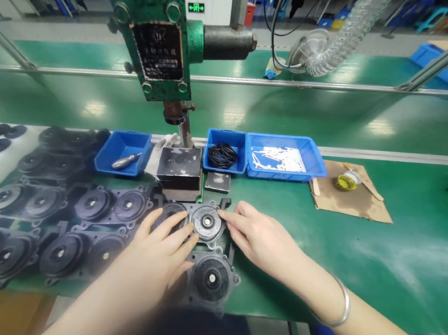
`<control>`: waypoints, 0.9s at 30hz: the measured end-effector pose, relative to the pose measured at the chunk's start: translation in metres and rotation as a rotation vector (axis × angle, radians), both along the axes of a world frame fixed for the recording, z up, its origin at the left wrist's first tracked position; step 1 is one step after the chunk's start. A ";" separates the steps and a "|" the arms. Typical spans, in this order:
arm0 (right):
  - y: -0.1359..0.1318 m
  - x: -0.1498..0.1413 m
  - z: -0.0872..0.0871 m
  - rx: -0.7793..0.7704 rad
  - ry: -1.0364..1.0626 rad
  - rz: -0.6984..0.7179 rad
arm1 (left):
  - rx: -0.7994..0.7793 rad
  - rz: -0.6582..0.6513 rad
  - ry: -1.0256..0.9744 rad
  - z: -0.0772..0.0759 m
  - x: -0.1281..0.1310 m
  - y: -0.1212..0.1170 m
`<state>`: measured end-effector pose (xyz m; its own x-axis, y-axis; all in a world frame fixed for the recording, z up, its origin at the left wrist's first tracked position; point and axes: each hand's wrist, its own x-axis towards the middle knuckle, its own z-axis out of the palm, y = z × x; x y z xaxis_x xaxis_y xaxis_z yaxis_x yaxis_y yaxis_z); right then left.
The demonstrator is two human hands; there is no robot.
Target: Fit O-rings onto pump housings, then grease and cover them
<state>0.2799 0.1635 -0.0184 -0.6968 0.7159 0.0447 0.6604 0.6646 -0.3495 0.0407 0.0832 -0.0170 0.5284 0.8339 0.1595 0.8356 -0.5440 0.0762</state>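
- The green-topped workbench spans the view, with the person's work at its near edge.
- A worn green press stands over the bench, above a dark block just beyond the hands.
- Rows of black twin-disc housings lie left of and in front of the block; several are blurred.
- A cardboard sheet on the right carries a small container of yellow substance.
- Behind the hands, a long blue tray holds white strips; the smaller bin beside it holds black rings.
- The twin-disc housing being handled lies on the bench just before the block, its left disc partly covered.
- The left hand is open, fingers spread across that housing.
- The right hand points its index finger at the right disc's rim, other fingers curled; whether it pinches anything cannot be told.
- A silver bracelet circles the right wrist.
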 end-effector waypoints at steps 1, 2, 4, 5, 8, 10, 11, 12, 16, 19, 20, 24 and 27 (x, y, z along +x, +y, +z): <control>-0.002 0.002 -0.001 0.001 0.000 0.005 | -0.005 0.000 0.001 0.001 0.000 0.000; -0.004 0.005 -0.001 0.002 0.005 0.011 | -0.013 -0.002 0.003 0.002 0.000 0.000; -0.007 0.008 -0.004 0.000 0.025 0.022 | -0.027 -0.003 0.006 0.003 0.001 0.000; -0.009 0.010 -0.005 -0.004 0.037 0.026 | -0.031 -0.002 0.007 0.003 0.001 0.000; -0.016 0.011 -0.008 -0.011 0.072 0.035 | -0.030 0.002 0.008 0.004 0.001 0.000; -0.020 0.010 -0.009 -0.007 0.093 0.039 | -0.028 0.002 0.011 0.004 0.002 0.000; -0.023 0.010 -0.009 0.000 0.099 0.041 | -0.028 0.000 0.013 0.005 0.002 0.000; -0.025 0.009 -0.009 0.010 0.101 0.043 | -0.029 -0.003 0.014 0.005 0.002 0.000; -0.034 0.007 -0.008 0.024 0.108 0.066 | -0.038 -0.008 0.019 0.006 0.001 -0.001; -0.038 0.008 -0.009 -0.012 0.156 0.081 | -0.043 -0.003 0.032 0.007 0.001 -0.001; -0.038 0.008 -0.009 -0.023 0.167 0.084 | -0.043 -0.003 0.037 0.007 0.001 -0.002; -0.038 0.009 -0.011 -0.023 0.152 0.108 | -0.051 -0.001 0.051 0.007 0.003 -0.003; -0.038 0.007 -0.009 0.014 0.120 0.116 | -0.052 -0.004 0.042 0.009 0.003 -0.003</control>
